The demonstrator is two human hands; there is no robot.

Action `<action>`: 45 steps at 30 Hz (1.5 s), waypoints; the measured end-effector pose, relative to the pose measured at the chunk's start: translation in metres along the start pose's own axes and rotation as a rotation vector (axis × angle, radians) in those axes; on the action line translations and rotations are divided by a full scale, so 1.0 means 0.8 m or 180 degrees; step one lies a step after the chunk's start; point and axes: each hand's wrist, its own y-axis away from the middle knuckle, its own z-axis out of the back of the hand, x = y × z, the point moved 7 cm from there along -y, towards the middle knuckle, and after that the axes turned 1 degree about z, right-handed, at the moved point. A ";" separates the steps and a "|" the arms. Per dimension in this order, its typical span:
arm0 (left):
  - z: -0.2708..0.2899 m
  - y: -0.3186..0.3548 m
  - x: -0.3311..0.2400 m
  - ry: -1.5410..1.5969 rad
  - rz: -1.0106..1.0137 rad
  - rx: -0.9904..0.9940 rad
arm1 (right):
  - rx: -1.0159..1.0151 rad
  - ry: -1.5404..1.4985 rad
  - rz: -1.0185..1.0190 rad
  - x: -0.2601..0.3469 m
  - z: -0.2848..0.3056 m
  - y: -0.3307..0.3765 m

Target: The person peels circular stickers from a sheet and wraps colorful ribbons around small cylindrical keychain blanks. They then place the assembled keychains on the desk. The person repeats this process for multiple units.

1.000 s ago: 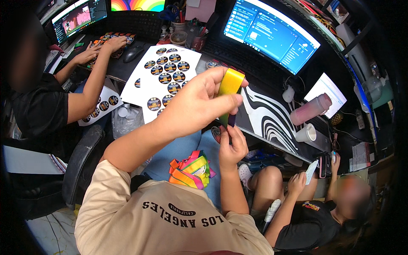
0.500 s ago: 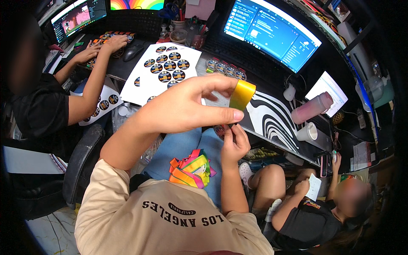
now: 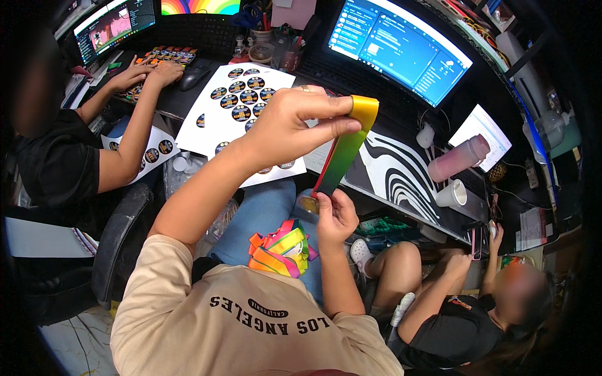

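My left hand (image 3: 290, 122) pinches the yellow top of a looped ribbon (image 3: 342, 150) between thumb and fingers, raised over the desk edge. The band runs down from yellow to dark green, and a red strip shows along its left side. At its lower end my right hand (image 3: 337, 216) is closed on the ribbon, fingers curled. Beside those fingertips is a round gold-brown disc (image 3: 308, 204), partly hidden, which looks like a medal. A heap of rainbow-coloured ribbons (image 3: 279, 249) rests on my lap, below the right hand.
White sheets of round black stickers (image 3: 241, 100) cover the desk's left part. A black-and-white striped mat (image 3: 395, 169), a pink bottle (image 3: 461, 156) and a white cup (image 3: 453, 193) are to the right. One person types at far left; another sits at lower right, close to my right arm.
The ribbon is now stretched longer between my hands. My left hand rose slightly and my right hand moved down and left. The disc came into view, and the right-hand person's white paper is out of sight.
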 end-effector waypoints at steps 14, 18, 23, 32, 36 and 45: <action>-0.014 0.022 0.027 0.1294 0.1333 0.1363 | 0.0396 0.0345 -0.1231 -0.019 0.015 -0.008; -0.024 0.031 0.031 0.1618 0.1404 0.1533 | 0.1131 -0.1621 -0.2896 -0.028 -0.003 0.005; -0.033 0.056 0.008 0.2554 0.1409 0.2111 | 0.1418 -0.2578 -0.3584 -0.024 -0.010 -0.004; -0.050 0.102 -0.028 0.2856 0.1628 0.2862 | 0.1053 0.0976 0.1413 0.144 0.047 -0.125; -0.046 0.100 -0.025 0.2653 0.1818 0.3003 | 0.1732 0.2891 0.2351 0.205 0.022 -0.110; -0.040 0.082 -0.033 0.2976 0.1860 0.2299 | 0.1937 0.2565 0.4036 0.236 0.005 -0.085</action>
